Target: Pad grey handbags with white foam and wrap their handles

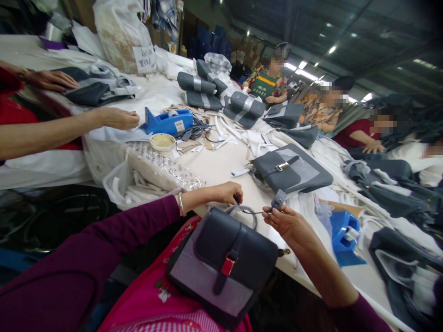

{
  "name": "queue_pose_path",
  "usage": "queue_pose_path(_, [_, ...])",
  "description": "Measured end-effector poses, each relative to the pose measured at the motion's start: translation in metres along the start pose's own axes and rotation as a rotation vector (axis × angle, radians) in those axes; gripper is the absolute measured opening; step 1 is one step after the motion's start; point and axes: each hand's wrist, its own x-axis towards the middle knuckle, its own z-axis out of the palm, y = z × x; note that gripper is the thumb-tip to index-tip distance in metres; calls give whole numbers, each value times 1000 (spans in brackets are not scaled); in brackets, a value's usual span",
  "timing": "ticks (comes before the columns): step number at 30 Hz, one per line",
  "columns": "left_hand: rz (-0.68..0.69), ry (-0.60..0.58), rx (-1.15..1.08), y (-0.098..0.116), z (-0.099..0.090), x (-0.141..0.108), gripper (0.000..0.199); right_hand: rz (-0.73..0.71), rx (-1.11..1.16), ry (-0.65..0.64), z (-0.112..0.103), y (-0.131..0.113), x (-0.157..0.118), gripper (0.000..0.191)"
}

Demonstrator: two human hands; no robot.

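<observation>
The left hand [224, 193] and right hand [287, 226] pinch a thin black cord [251, 212] in closed fingers, just above a gray handbag [221, 246] on a lap [145, 295].

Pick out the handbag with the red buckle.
The grey handbag on the person's lap: its red buckle sets it apart from the handbag on the table, whose buckle is metallic.

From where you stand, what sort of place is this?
Probably a handbag workshop or factory: many grey handbags lie along a long shared worktable, a blue tape dispenser sits among offcuts, and several people work side by side.
</observation>
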Motion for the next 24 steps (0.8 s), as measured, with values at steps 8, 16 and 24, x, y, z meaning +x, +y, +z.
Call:
queue_pose_path(8, [-3,-79,162,-10,6,-4,20,-64,86,-1,-4,6,0,26])
queue_pose_path(16, [-307,-126,352,5,1,6,19,-90,54,26,-1,13,2,28])
queue_pose_path(24, [-546,-207,320,-3,2,29,9,-109,-88,108,-10,15,6,27])
